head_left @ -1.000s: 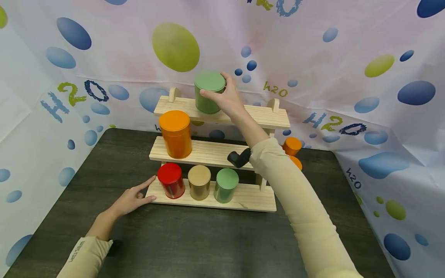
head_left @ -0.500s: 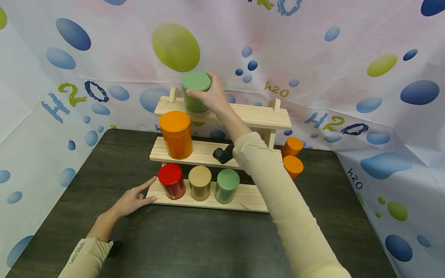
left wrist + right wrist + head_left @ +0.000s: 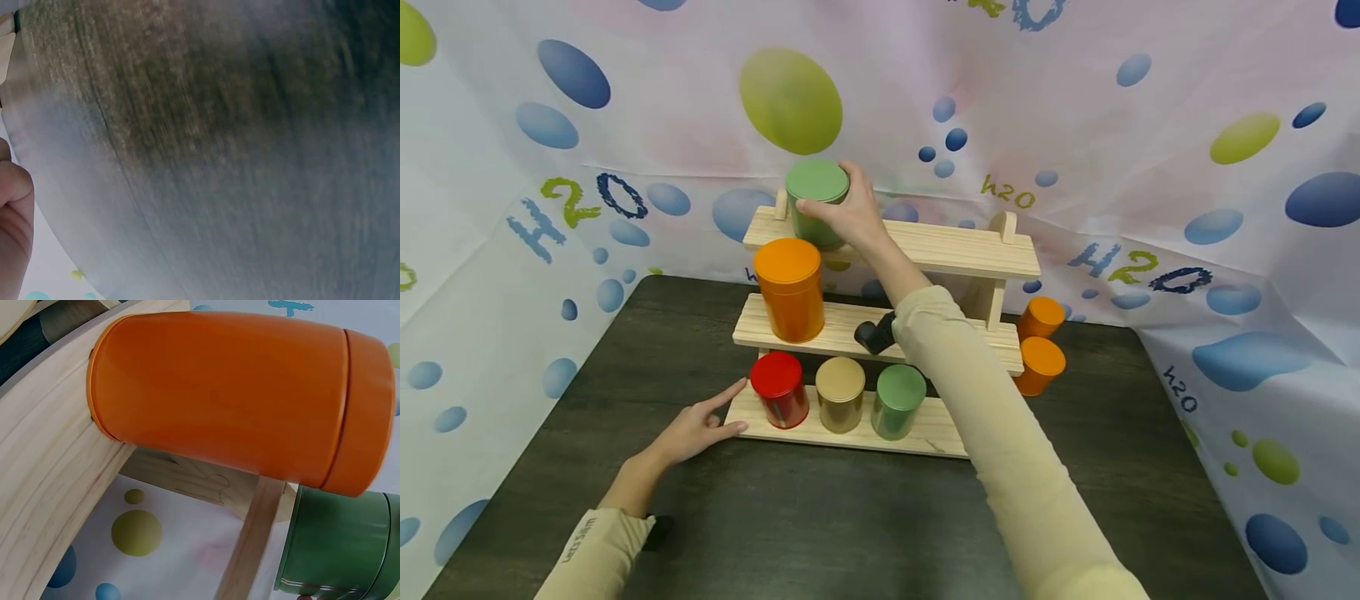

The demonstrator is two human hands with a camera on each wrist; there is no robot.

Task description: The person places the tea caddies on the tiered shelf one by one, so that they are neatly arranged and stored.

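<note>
My right hand (image 3: 848,215) grips a green canister (image 3: 817,183) at the left part of the top shelf (image 3: 955,248), thumb in front and fingers round its far side. In the right wrist view the same green canister (image 3: 337,544) shows beyond a tall orange canister (image 3: 237,394). My left hand (image 3: 692,427) touches the left end of the bottom shelf (image 3: 850,437) with index finger and thumb extended. Close to it stands a red canister (image 3: 778,390), followed by a tan canister (image 3: 840,394) and a smaller green canister (image 3: 898,402). The left wrist view shows mostly dark tabletop.
On the middle shelf (image 3: 850,332) the tall orange canister (image 3: 790,292) stands at the left. Two small orange canisters (image 3: 1041,362) sit on the dark table (image 3: 820,525) right of the rack. A patterned curtain (image 3: 880,100) rises behind the table.
My right hand has carried the green canister leftward along the top shelf, slowing in the last half second. The left hand keeps its place on the bottom shelf. The head view has shifted slightly.
</note>
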